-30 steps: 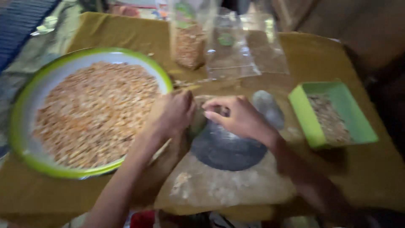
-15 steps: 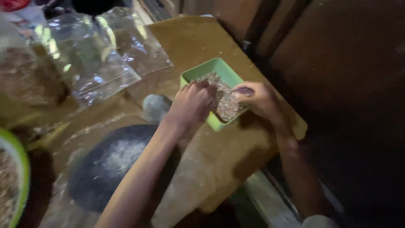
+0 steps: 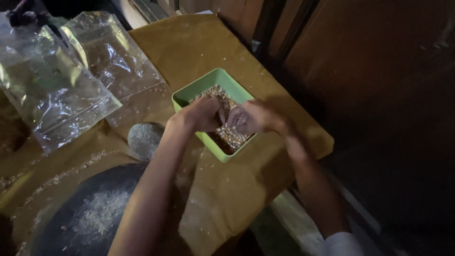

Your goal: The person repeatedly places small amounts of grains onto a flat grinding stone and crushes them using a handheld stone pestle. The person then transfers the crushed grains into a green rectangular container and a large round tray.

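A dark round stone slab (image 3: 90, 213) dusted with meal lies at seven o'clock. Above it, at centre, the left hand (image 3: 201, 114) and right hand (image 3: 251, 117), fingers curled, scoop grain (image 3: 230, 135) inside a green tray (image 3: 189, 95). Clear plastic bags (image 3: 71, 76) lie at ten o'clock.

Under both hands sits a light green square tray (image 3: 189, 94), plain, filled with pale tan and cream grains (image 3: 231, 135) speckled with darker brown. The counter (image 3: 199, 42) beneath it wears a mustard-yellow cloth, dusted with whitish flecks near the left hand (image 3: 203, 114). Left of that hand lies a mottled grey stone (image 3: 144, 138), and below it a dark charcoal slab (image 3: 90, 213) powdered with white. Further left, clear plastic bags (image 3: 71, 80) glint with yellow-green highlights. Beside the right hand (image 3: 253, 117), the surroundings are dark brown.
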